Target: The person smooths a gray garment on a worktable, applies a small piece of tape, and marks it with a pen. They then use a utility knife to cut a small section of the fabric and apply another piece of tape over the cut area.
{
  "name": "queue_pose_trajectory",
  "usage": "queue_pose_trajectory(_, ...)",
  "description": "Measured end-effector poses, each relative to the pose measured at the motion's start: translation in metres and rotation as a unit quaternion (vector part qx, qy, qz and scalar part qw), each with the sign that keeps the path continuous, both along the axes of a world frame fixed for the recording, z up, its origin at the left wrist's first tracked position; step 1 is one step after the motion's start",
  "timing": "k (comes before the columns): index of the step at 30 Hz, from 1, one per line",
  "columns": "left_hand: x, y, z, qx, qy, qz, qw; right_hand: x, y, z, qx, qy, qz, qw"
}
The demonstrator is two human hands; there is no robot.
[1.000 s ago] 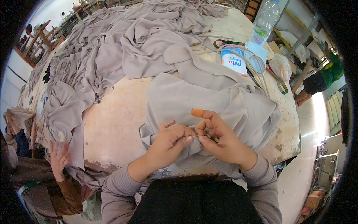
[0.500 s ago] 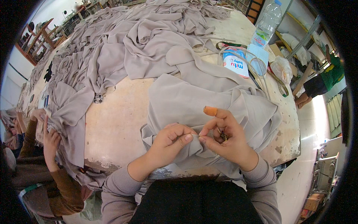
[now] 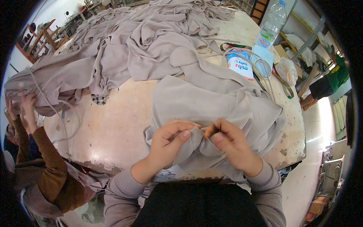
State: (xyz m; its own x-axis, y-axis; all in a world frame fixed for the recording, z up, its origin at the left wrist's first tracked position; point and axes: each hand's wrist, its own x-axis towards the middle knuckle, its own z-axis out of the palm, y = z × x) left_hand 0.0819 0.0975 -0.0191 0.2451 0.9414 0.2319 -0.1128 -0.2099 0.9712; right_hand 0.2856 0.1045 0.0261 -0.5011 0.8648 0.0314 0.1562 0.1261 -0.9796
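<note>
A loose piece of grey-beige fabric lies heaped on the table in front of me. My left hand pinches a fold of its near edge between thumb and index finger. Close beside it, my right hand is closed at the same edge, its fingers curled in and the thumb pressed toward an orange-wrapped fingertip. Something small and dark shows among the right fingers; its kind is hidden.
More grey fabric covers the table's far side. At right stand a clear bottle, a blue-and-white pack and a tape measure. Leftward, a co-worker's hands handle fabric; another person is at far right.
My right hand has turned over, its raised orange-wrapped finger now folded down to the fabric edge. At left, the co-worker has lifted and swung fabric away, baring more tabletop.
</note>
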Motion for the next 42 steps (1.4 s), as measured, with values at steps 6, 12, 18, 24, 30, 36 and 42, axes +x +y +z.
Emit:
queue_pose_trajectory(6,0.0016,0.0002,0.0002,0.011,-0.017,0.01,1.0,-0.0097,-0.0079,-0.0042,0.164,-0.135,-0.025,0.977)
queue_pose_trajectory(12,0.0009,-0.0004,0.0005,0.015,0.01,0.01,1.0,-0.01,-0.0064,-0.0021,0.155,-0.159,-0.028,0.975)
queue_pose_trajectory(18,0.0014,-0.0009,0.0006,0.008,0.01,0.013,1.0,-0.0109,-0.0062,-0.002,0.164,-0.154,-0.025,0.974)
queue_pose_trajectory(24,0.0011,-0.0006,0.0008,0.007,0.013,0.013,1.0,-0.0107,-0.0062,-0.0028,0.17,-0.154,-0.028,0.973)
queue_pose_trajectory(30,0.0009,-0.0005,0.001,0.016,0.023,0.012,1.0,-0.0104,-0.006,-0.003,0.173,-0.152,-0.026,0.973)
queue_pose_trajectory(36,0.0004,-0.0003,0.0009,0.021,0.024,0.01,0.999,-0.0106,-0.0061,-0.0028,0.172,-0.15,-0.028,0.973)
queue_pose_trajectory(42,0.001,-0.0011,0.0013,0.009,0.015,0.011,1.0,-0.0102,-0.0065,-0.0025,0.166,-0.149,-0.027,0.974)
